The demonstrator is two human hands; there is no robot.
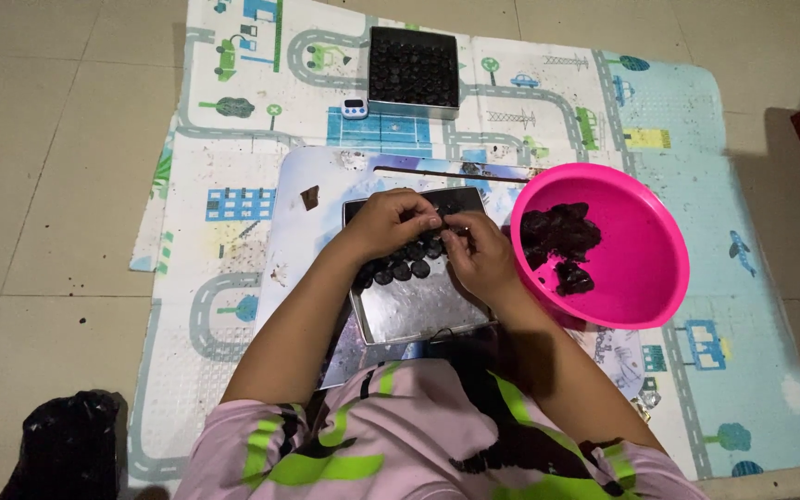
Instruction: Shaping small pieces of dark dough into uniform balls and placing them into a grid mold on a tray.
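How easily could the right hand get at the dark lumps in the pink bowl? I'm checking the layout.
Probably yes: the pink bowl sits open right beside the right hand, its dark lumps uncovered, nothing between them.

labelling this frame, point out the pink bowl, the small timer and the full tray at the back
pink bowl [652, 243], head view, bare inner wall
small timer [355, 108], head view, its middle
full tray [413, 67], head view, centre of its dark filling

My left hand [391, 222] and right hand [479, 252] meet in front of me — fingertips pinched together, nearly touching — with both bare forearms angled inward from my elbows.
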